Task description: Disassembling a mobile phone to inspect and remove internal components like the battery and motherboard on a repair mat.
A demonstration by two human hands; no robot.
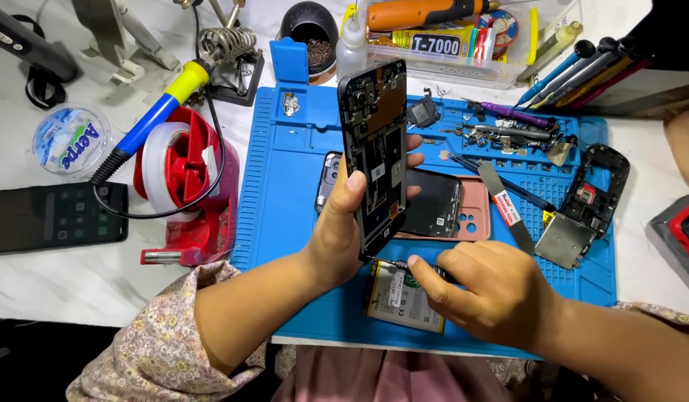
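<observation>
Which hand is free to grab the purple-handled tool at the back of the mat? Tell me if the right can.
Probably not as things stand: the right hand is gripping a small screwdriver near the battery, and the left hand holds the opened phone. The purple-handled tool itself lies uncovered.

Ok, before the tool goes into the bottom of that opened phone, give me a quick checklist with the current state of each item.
1. Opened phone gripped firmly by the left hand, tilted upright above the blue mat: ok.
2. Right hand holds a slim tool with its tip at the phone's lower edge: ok.
3. Tip seated in a screw: cannot tell.
4. Battery lies on the mat right under the tool: not ok.
5. Soldering iron off the mat, apart from both hands: ok.
</observation>
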